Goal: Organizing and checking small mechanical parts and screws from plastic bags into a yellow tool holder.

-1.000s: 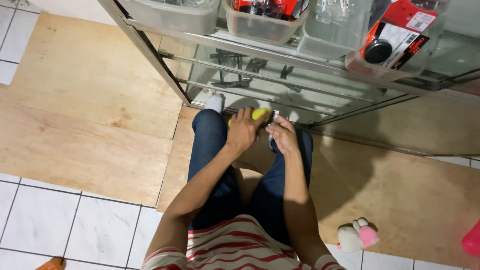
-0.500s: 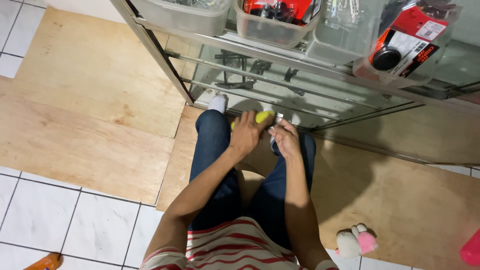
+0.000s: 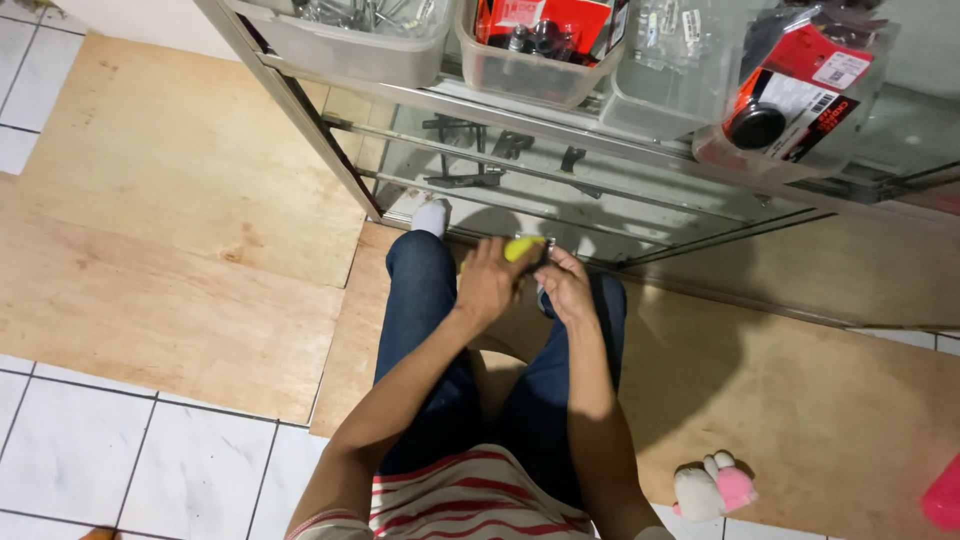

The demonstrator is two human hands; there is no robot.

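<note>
Yellow tool [image 3: 522,247] over knees, just before glass cabinet [image 3: 640,190]. Left hand [image 3: 487,283] wrapped round its near end; long axis running rightward toward right hand [image 3: 566,290], clenched on something small, unclear what. Both hands touching close together.

Bare plywood sheets [image 3: 150,260] cover most of the floor, with white tiles [image 3: 90,450] showing at the lower left. A glass display cabinet with a metal frame [image 3: 300,120] runs across the top, carrying clear plastic bins [image 3: 350,50] of hardware. A small white-and-pink plush toy [image 3: 712,487] lies on the floor at lower right.
</note>
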